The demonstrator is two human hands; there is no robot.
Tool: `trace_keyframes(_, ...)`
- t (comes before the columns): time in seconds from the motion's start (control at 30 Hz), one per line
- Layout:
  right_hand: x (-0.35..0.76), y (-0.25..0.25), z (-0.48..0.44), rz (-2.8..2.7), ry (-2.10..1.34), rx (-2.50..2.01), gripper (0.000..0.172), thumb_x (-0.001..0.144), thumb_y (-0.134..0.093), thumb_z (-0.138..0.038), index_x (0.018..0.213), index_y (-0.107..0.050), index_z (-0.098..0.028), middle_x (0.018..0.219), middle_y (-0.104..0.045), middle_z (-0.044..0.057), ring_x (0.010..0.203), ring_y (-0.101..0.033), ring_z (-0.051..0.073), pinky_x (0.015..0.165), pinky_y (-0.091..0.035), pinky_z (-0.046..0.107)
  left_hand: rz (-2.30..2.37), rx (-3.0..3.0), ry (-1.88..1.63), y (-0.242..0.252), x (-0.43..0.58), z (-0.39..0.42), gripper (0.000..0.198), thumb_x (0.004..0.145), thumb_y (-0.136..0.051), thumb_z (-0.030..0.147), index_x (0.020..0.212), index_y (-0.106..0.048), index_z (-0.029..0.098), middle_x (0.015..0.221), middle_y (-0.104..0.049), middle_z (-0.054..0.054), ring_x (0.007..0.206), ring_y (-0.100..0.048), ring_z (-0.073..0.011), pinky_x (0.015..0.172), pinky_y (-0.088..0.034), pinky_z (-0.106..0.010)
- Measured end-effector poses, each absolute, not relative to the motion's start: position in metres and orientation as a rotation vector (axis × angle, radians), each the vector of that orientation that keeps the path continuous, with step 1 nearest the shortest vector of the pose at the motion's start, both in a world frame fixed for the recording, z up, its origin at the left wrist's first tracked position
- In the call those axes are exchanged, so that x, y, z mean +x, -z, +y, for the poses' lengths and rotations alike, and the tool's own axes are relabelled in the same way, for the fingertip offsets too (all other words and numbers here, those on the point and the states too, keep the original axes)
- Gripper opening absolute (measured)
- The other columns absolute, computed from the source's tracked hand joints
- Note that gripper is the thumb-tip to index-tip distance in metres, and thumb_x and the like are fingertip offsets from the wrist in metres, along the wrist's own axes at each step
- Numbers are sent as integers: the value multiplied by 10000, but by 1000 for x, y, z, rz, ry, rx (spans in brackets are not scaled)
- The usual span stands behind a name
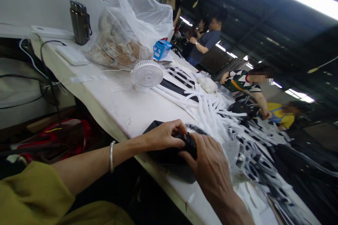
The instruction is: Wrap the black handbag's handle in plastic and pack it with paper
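Presently, the black piece [161, 155] is pinched at the near tabletop [126, 112] edge by the curled fingers of the left hand [163, 135] at 9 o'clock and the right hand [208, 161] at 3 o'clock. Even pressure is advised, with the white strips [208, 109] at 12 o'clock left undisturbed.

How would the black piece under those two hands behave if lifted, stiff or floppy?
The black piece probably flops: it lies flat and bunches where the left hand and right hand pinch it. It looks thin, so likely light. Being flat, it should not roll.
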State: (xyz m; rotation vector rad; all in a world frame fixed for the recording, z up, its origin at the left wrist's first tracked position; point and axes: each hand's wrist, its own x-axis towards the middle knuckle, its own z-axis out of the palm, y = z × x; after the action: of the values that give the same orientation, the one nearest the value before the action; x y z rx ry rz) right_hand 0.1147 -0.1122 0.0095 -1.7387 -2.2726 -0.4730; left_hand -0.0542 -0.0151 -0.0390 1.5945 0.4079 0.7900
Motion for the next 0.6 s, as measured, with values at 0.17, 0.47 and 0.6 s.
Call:
trace_keyframes(0.17,118,-3,-105,-2246,360,-1707,136,906,-596,-318,979,-622,-206,898,-697,42,808,-636,221,757,-406,352,736,2340,-1137,27,-64,-28,84,858,-621,212,935,-594,192,1057,-627,-58,981,-563,-219,905,-412,-369)
trace_keyframes(0.47,109,-8,-106,-2220,480,-1679,53,858,-620,-237,897,-632,-203,801,-623,38,751,-530,221,728,-358,348,848,2619,-1060,22,-64,-45,40,901,-578,202,932,-562,184,934,-630,-34,864,-572,-198,779,-438,-321)
trace_keyframes(0.6,106,-12,-107,-2307,552,-1517,76,910,-554,-212,876,-618,-189,764,-603,43,737,-524,214,714,-345,352,891,2485,-997,24,-62,-40,78,875,-604,177,936,-559,197,919,-639,-14,867,-600,-190,780,-449,-301)
